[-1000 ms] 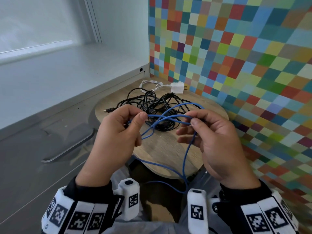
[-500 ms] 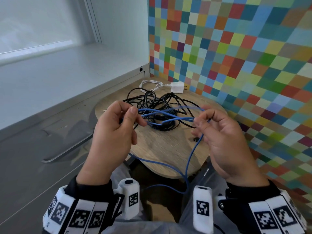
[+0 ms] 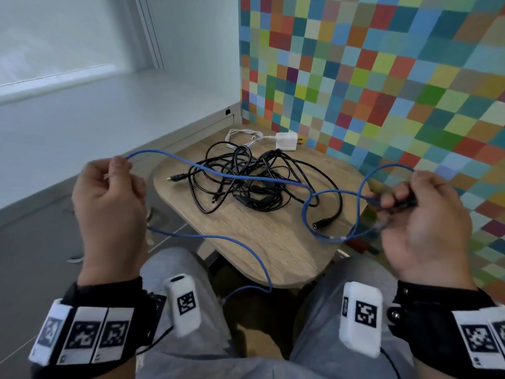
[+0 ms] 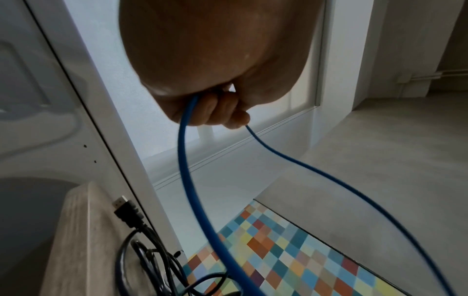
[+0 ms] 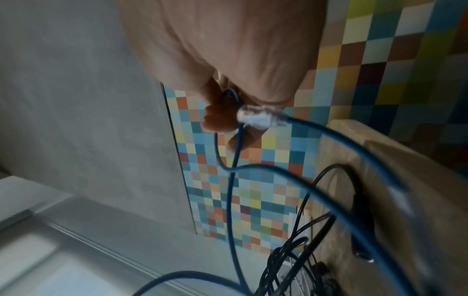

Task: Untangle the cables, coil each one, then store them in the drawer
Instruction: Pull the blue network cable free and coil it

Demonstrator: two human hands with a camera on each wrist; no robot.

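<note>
above the counter [image 3: 276,250] you have the blue cable [image 3: 246,178] stretched between both hands: your left hand [image 3: 109,198] pinches one strand, your right hand [image 3: 426,214] is curled round several loops near a clear plug [image 5: 255,116]. it looks light, springy and smooth, so it may slip or recoil; grip close behind the plug, not mid-span. the black cables [image 3: 246,181] lie tangled on the counter.

Ahead of and between my hands I see a small wooden counter [image 3: 276,250] with rounded corners. Past the right one rises a wall of multicoloured square tiles [image 3: 382,64]. Beyond the left one a pale ledge [image 3: 82,119] runs under a window [image 3: 54,36].
</note>
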